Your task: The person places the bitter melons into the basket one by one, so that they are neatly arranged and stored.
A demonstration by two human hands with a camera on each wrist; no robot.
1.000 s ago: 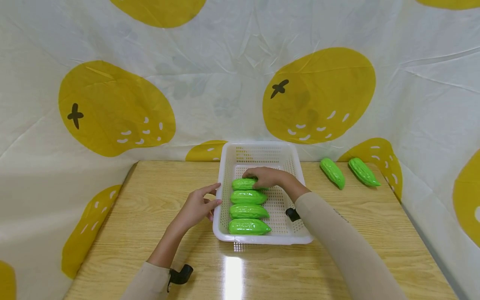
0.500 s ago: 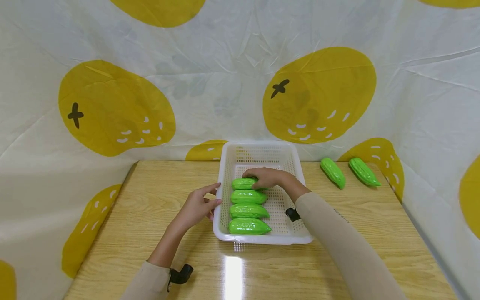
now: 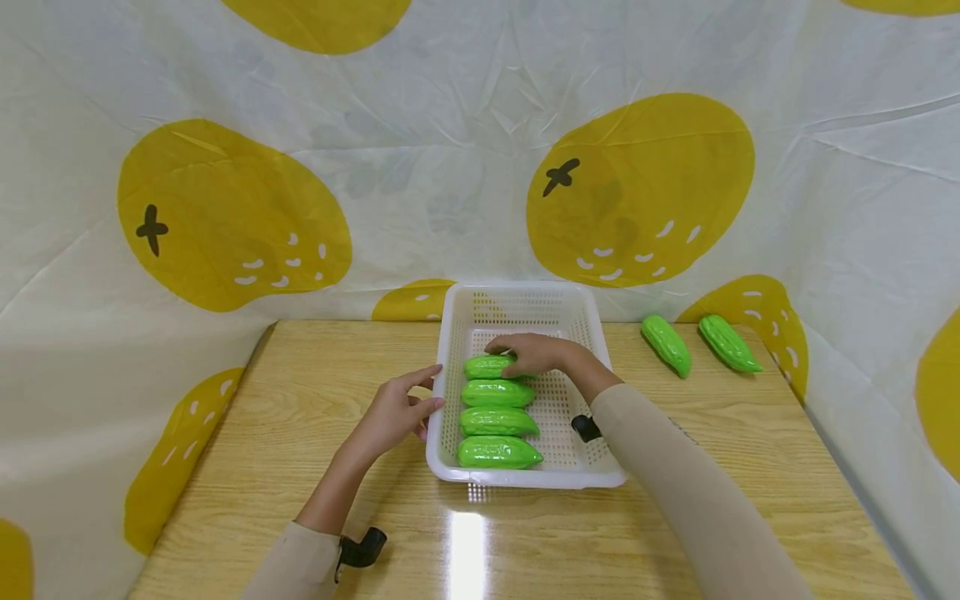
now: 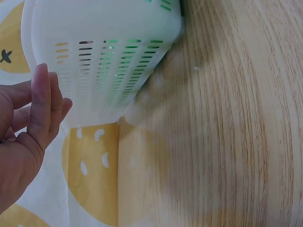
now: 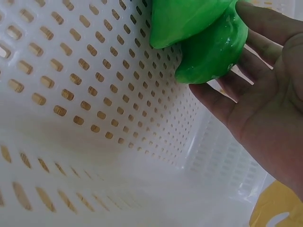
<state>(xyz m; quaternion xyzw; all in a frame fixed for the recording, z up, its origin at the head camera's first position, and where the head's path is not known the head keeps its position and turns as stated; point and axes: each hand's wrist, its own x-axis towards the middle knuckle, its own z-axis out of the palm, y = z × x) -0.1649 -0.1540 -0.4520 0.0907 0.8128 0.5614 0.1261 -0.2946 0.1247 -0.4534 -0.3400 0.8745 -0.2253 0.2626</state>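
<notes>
A white plastic basket (image 3: 592,481) holds several glossy green toy bitter melons, lying crosswise in a row down its left half. My right hand (image 3: 528,354) reaches into it and grips the farthest bitter melon (image 3: 484,367), with thumb and fingers on either side. In the right wrist view, my fingers lie round this bitter melon (image 5: 208,56), right beside its neighbour (image 5: 184,19). My left hand (image 3: 393,414) touches the basket's left rim with its fingertips. From the left wrist, its fingers (image 4: 41,104) look fairly straight beside the outer wall (image 4: 94,71).
Two more bitter melons, one (image 3: 666,345) nearer the basket and one (image 3: 727,343) farther right, lie at the back right of the wooden table (image 3: 315,358). A white cloth with yellow fruit prints (image 3: 442,192) hangs behind, close to the basket's far end.
</notes>
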